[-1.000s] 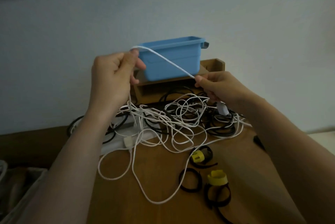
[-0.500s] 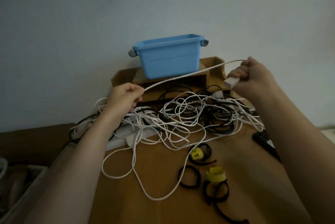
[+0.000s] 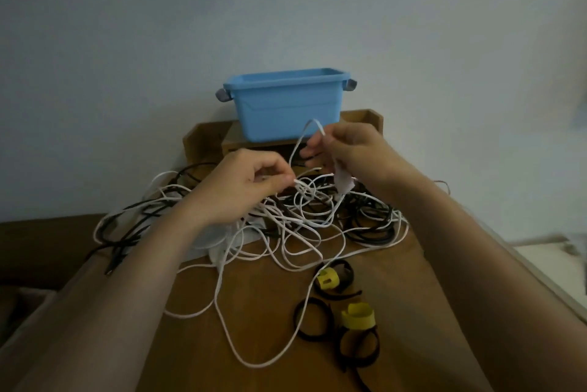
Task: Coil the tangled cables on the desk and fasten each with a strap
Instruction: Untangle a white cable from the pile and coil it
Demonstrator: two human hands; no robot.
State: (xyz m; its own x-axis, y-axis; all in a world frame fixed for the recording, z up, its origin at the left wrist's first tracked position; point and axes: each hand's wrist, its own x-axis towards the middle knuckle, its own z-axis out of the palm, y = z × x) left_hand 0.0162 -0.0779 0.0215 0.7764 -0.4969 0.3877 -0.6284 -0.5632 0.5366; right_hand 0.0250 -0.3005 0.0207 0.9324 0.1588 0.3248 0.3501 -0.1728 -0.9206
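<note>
**A:** What do the hands show in the head view?

**B:** The left hand (image 3: 251,182) pinches a strand of the white cable (image 3: 298,150) between thumb and fingertips, just above the heap. The right hand (image 3: 352,153), beside it and a little higher, grips the same cable where it arches into a small loop. A white plug (image 3: 344,182) hangs below that palm.

**A:** Why hold it like that?

**B:** My guess is that the lifted end is being folded back on itself to start a coil. Held clear of the heap, it snags nothing else.

**A:** And the rest of the cables?

**B:** The tangle (image 3: 301,223) of white and black cables lies on the counter (image 3: 270,344), under and just beyond both hands. One long white loop trails toward the person, between the forearms.

**A:** Where are the straps?

**B:** The straps (image 3: 333,277), black rings with yellow tabs, lie beside the right forearm, nearer the person than either hand. That puts them within easy reach for fastening.

**A:** Anything beyond the hands?

**B:** A blue bin (image 3: 286,105) stands on a wooden riser (image 3: 203,137), perhaps for finished coils. I see no coiled cable, so the task looks barely begun.
</note>
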